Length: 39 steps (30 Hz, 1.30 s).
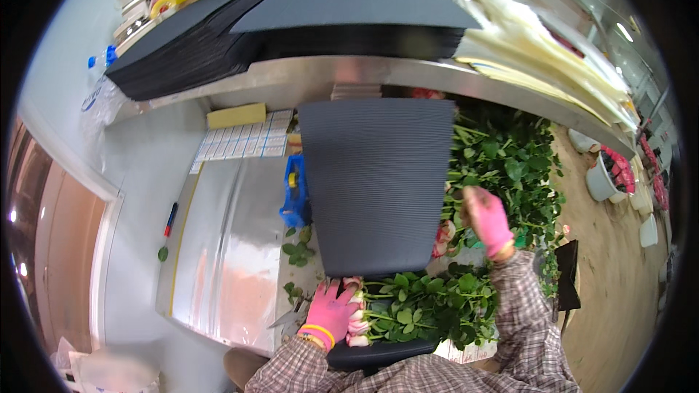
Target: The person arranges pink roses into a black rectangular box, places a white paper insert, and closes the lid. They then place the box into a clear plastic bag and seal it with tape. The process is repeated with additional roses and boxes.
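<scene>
My left hand (330, 310), in a pink glove, lies with fingers apart against pale pink-and-white rose heads (358, 325). Leafy rose stems (415, 305) run right from these heads across a dark sheet. In the same kind of glove, my right hand (487, 217) is raised above the stems on the right, its fingers curled and blurred; whether it holds a stem cannot be made out. Red-and-white rose heads (445, 237) show just left of it. A dark ribbed corrugated sheet (379, 185) stands in the middle, between and beyond my hands, hiding part of the bench.
Past the ribbed sheet, a metal shelf (349, 68) bears stacked dark sheets (355, 5) and pale wrapping sleeves (546, 65). A blue tape dispenser (295, 191) and a marker (171, 219) lie left. More leafy roses (508, 158) fill the right; a white bucket (603, 177) stands beyond.
</scene>
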Tool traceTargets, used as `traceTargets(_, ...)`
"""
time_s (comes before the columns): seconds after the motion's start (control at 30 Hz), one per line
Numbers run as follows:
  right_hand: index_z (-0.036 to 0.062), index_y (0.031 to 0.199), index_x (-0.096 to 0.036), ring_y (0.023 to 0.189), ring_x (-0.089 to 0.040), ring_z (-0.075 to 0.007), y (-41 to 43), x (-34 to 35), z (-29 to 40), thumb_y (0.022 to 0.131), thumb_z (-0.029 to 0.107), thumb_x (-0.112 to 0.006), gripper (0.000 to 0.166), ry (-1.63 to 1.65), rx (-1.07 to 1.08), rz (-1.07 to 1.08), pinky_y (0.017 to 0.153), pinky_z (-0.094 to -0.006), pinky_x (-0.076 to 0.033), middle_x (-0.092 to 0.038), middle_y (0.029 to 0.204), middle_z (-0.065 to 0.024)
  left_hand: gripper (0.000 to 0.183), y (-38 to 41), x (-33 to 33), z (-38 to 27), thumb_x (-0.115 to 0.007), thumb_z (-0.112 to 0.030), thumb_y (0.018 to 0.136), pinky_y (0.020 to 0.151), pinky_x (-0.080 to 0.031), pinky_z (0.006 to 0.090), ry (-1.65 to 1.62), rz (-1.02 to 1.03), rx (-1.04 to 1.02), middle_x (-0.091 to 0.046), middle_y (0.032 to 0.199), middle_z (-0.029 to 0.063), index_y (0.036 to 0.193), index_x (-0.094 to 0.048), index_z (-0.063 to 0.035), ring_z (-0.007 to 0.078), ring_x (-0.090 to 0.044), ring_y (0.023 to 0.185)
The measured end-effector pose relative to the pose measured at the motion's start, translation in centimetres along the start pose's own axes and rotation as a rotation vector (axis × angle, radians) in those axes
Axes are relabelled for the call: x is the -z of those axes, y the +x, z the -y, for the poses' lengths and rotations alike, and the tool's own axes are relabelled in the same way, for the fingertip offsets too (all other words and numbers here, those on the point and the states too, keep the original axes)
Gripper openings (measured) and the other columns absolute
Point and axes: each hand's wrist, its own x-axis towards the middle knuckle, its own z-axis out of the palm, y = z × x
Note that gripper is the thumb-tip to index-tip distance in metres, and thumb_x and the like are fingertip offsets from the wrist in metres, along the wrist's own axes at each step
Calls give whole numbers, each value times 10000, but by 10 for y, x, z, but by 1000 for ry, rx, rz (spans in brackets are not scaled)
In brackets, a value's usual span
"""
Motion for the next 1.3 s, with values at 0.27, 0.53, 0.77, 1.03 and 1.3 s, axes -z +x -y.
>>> traceTargets(0.27, 15, 1585, -283, 1446, -414, -322, -13, -15, 32, 1067, 594, -345, 780, 922, 381, 398, 1228, -479, -245, -412, 1577, -215, 290, 3, 4, -1, -620, -273, 844, 1126, -324, 586, 35, 109, -2, -552, 1458, 66, 1092, -766, -236, 376, -439, 1370)
traceTargets(0.53, -97, 1489, -409, 1440, -438, -352, -60, 34, 63, 1029, 660, -363, 887, 638, 618, 1183, 1194, -469, -340, -485, 1503, -270, 432, -6, 2, 10, -597, -279, 909, 1066, -394, 504, 14, 188, 33, -571, 1395, 94, 1332, -615, -195, 295, -526, 1271)
traceTargets(0.77, -21, 1526, -380, 1457, -373, -420, -60, -119, -8, 1048, 511, -488, 723, -195, 612, 1079, 1206, -455, -313, -383, 1559, -286, 471, -16, -48, 37, -501, -216, 990, 1153, -345, 458, -451, 50, 179, -500, 1456, 202, 1436, -496, -67, 359, -451, 1369)
traceTargets(1.03, 76, 1548, -364, 1463, -323, -462, -73, -176, -68, 766, 763, -638, 1076, -554, 1063, 990, 1175, -625, -249, -331, 1591, -243, 424, -58, -53, 33, -560, -116, 965, 1200, -316, 434, -910, -301, 609, -521, 1464, 220, 1381, -573, -41, 378, -447, 1408)
traceTargets(1.3, 95, 1512, -434, 1499, -261, -429, -90, -183, -66, 601, 709, -788, 1155, -798, 1018, 969, 1215, -611, -172, -323, 1608, -195, 972, -22, 7, -8, -814, -573, 677, 1190, -165, 654, -190, 185, 36, -320, 1601, 215, 1508, -469, -206, 474, -288, 1462)
